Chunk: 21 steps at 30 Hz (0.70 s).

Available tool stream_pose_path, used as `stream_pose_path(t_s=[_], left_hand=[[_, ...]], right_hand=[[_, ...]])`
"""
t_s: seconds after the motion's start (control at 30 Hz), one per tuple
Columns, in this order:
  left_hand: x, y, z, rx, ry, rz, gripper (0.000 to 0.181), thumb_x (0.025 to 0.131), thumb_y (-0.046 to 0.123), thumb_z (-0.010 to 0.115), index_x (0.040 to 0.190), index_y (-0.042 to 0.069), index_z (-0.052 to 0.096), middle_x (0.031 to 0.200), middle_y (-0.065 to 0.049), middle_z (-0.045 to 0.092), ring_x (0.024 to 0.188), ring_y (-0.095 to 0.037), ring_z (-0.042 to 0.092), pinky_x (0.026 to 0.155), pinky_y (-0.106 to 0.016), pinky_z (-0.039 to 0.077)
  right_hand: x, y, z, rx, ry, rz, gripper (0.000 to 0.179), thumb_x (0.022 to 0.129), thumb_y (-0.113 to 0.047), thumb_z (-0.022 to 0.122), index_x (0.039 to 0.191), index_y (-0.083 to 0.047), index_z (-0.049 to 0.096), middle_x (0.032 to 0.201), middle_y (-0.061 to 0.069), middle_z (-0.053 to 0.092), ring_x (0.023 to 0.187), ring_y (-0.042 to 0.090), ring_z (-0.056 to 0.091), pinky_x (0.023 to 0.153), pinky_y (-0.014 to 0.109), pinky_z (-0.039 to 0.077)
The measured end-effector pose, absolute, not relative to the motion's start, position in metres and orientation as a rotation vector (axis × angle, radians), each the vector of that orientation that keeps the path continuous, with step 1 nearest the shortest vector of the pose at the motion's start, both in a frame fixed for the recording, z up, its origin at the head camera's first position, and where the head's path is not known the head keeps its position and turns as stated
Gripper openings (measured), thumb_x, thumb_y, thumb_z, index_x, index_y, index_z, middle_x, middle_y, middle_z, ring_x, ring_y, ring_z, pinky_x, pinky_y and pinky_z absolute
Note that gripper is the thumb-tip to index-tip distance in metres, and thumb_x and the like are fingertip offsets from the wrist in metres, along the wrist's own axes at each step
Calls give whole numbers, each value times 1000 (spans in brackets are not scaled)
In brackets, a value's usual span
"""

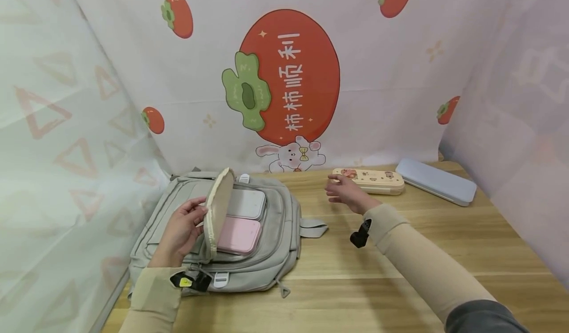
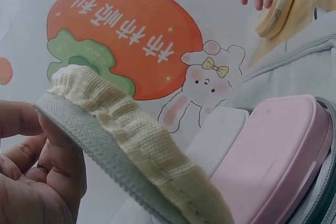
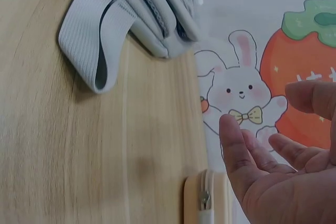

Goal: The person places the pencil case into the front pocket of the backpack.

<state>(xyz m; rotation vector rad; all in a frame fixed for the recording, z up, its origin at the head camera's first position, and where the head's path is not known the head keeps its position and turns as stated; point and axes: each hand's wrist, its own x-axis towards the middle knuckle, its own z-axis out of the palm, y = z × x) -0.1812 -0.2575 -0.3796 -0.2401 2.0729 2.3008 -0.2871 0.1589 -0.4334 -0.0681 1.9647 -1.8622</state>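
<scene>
On the left lies a grey backpack with its front pocket unzipped. My left hand pinches the edge of the pocket flap between thumb and fingers and holds it raised; its cream frayed seam shows in the left wrist view. Inside the pocket are a white case and, below it, a pink case. My right hand hovers by the left end of a cream pencil case with cartoon prints, its fingers loosely bent and nothing between them. The pencil case's zipper shows in the right wrist view.
A pale blue case lies at the back right, beside the cream one. A webbing loop sticks out from the backpack onto the wooden table. Printed cloth hangs behind and along both sides.
</scene>
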Motion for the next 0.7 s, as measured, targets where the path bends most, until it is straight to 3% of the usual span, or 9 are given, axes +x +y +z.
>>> stream_pose_path(t_s=[0.37,0.7], left_hand=[[-180,-264,-375,-235,2038,2303,25,107,2,52,109,22,66,93,4,61,80,-6,64,65,-23,55],[-183,-266,-368,-216,2039,2255,21,107,3,50,109,19,64,95,4,61,81,-5,64,64,-22,54]], right_hand=[[-284,194,-438,-31,2011,-1837,66,108,-7,45,163,4,10,159,36,24,144,48,34,109,47,45],[-279,232,-440,14,2111,-1806,66,109,-12,46,161,9,11,155,38,32,142,47,38,104,39,50]])
